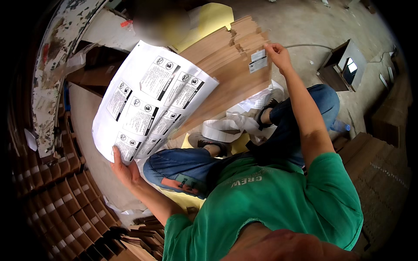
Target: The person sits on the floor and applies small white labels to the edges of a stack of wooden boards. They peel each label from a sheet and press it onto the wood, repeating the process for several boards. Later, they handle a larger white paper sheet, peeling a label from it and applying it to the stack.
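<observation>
My left hand (123, 167) grips the lower edge of a large white sheet of printed labels (148, 100) and holds it up at the left. My right hand (277, 54) reaches forward with its fingertips on a small white label (257, 61) that sits on the top of a stack of flat brown cardboard pieces (230, 74). The stack leans in front of me, over my legs in blue jeans (183, 167). I sit on the floor in a green shirt (270, 204).
A roll of white label backing (226, 128) lies by my feet. Rows of folded brown boxes (65, 200) stand at the lower left and more cardboard stacks (379, 169) at the right. A small open box (342, 65) sits on the concrete floor beyond.
</observation>
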A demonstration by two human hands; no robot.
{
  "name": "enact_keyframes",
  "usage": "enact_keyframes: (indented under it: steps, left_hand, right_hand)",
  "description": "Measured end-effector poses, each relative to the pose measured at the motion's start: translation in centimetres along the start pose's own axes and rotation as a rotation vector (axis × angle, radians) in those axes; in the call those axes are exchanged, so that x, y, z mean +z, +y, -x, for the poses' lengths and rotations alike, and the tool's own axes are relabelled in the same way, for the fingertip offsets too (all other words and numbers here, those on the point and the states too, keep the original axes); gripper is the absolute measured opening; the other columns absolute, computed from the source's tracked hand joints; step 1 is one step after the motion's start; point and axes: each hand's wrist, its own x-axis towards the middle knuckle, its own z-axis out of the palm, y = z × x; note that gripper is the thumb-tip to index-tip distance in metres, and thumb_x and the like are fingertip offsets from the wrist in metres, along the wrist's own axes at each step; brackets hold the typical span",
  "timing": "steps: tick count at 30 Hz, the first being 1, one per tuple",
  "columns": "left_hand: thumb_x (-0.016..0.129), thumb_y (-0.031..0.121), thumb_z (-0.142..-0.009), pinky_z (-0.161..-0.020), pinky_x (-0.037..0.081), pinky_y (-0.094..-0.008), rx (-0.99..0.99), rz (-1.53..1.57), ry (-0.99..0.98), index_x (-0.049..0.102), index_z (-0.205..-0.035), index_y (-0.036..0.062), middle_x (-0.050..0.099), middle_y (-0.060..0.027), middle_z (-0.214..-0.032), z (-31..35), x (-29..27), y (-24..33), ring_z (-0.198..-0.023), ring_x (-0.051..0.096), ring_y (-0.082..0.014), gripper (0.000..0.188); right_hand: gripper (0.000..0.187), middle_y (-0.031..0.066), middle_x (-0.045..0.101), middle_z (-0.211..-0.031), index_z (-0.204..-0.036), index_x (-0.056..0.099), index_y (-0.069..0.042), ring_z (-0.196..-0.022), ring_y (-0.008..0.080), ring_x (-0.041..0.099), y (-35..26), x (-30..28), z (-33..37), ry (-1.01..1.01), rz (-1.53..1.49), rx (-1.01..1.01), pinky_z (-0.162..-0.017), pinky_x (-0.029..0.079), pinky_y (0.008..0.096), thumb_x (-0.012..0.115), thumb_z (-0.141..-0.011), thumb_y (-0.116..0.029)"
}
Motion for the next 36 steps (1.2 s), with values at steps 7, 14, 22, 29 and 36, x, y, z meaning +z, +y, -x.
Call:
enact_keyframes:
  steps: [7, 14, 22, 29, 36]
  left_hand:
    - [0.057, 0.015, -0.083, -0.089, 0.041, -0.0400, -0.020, 0.050, -0.053, 0.040, -0.123, -0.0047, 0.052, -0.0155, -0.116, 0.0, -1.0, 1.3, -0.103, 0.053, -0.0255, 0.047]
    - [0.055, 0.016, -0.085, -0.093, 0.038, -0.0393, -0.009, 0.085, -0.143, 0.037, -0.125, -0.0047, 0.049, -0.0154, -0.120, -0.2, 2.7, 3.6, -0.109, 0.049, -0.0252, 0.048]
    - [0.062, 0.011, -0.081, -0.084, 0.044, -0.0320, 0.020, -0.041, -0.198, 0.054, -0.106, -0.0032, 0.059, -0.0112, -0.103, -5.4, 7.3, 4.3, -0.094, 0.057, -0.0182, 0.029]
    - [0.063, 0.019, -0.080, -0.081, 0.045, -0.0305, -0.158, -0.146, -0.339, 0.057, -0.101, -0.0037, 0.061, -0.0127, -0.099, -8.1, 10.1, -0.3, -0.090, 0.058, -0.0187, 0.032]
    - [0.061, 0.021, -0.083, -0.078, 0.047, -0.0292, -0.232, -0.146, -0.418, 0.057, -0.100, -0.0032, 0.062, -0.0106, -0.097, -7.2, 11.3, -1.2, -0.088, 0.058, -0.0163, 0.030]
  right_hand:
    - [0.017, -0.0053, 0.053, -0.067, -0.079, 0.060, -0.014, -0.059, 0.0033, 0.043, -1.3, -0.7, -0.3, -0.018, -0.127, 0.296, -0.054, 0.035, 0.0194, 0.068, -0.073, -0.028]
    - [0.016, -0.0018, 0.053, -0.060, -0.066, 0.060, -0.007, -0.055, 0.0089, 0.047, -2.4, -4.0, 0.4, -0.204, 0.373, 0.156, -0.048, 0.035, 0.0262, 0.058, -0.071, -0.021]
    - [0.016, 0.0074, 0.059, -0.064, -0.080, 0.063, 0.001, -0.062, 0.0119, 0.053, -6.8, -5.0, 2.4, -0.678, 0.772, -0.116, -0.059, 0.043, 0.0261, 0.058, -0.076, -0.013]
    - [0.022, 0.0048, 0.057, -0.102, -0.097, 0.060, -0.003, -0.095, 0.0135, 0.050, -16.3, 7.6, 7.7, -0.436, 0.016, -0.571, -0.080, 0.040, 0.0261, 0.064, -0.078, -0.014]
    - [0.024, 0.0082, 0.056, -0.108, -0.095, 0.063, -0.007, -0.101, 0.0245, 0.047, -19.8, 12.3, 9.6, -0.346, 0.228, -1.068, -0.085, 0.040, 0.0326, 0.066, -0.072, -0.011]
